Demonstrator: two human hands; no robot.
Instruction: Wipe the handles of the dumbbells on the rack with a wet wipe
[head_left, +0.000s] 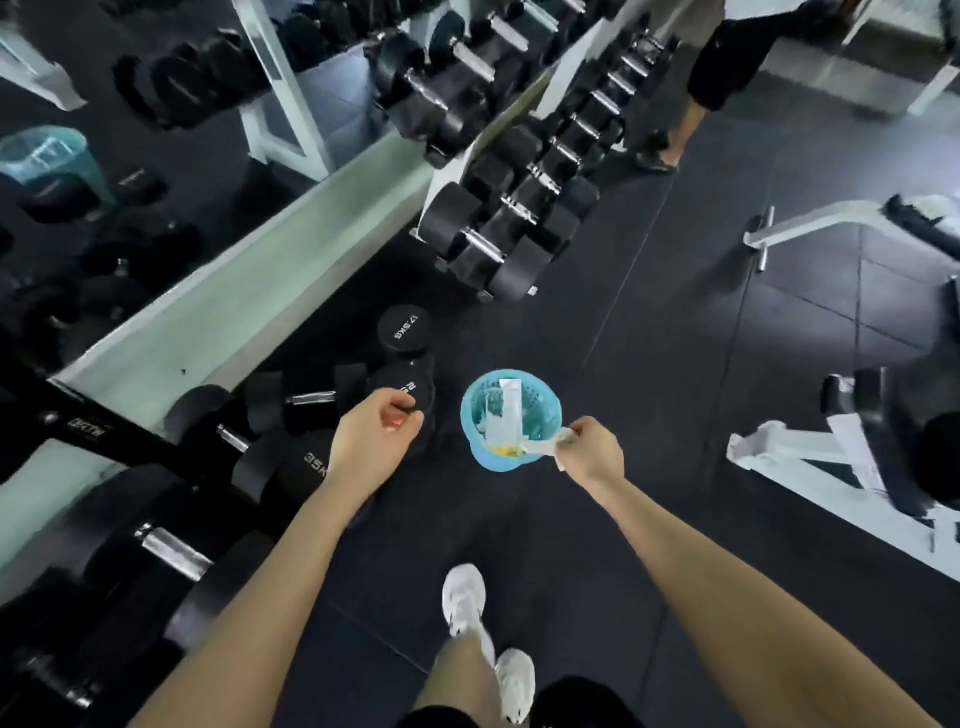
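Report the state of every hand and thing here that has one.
Right hand: pinching the wipe.
Crumpled white wet wipe: held over the bin's rim.
Round blue plastic mesh bin: upright on the floor, white scraps inside.
Left hand: fingers curled; contents unclear.
Black chrome-handled dumbbells on the white rack: racked, untouched.
Black 17.5KG dumbbell: standing on end.

Two hands were counted: left hand (376, 439), right hand (592, 452). One wet wipe (545, 446), one blue mesh bin (483, 458), two white shoes (464, 597) and one second person (717, 67) were logged. Two upright dumbbells (402, 330) were noted on the floor — racked dumbbells (483, 244) too blurred to be tallied.
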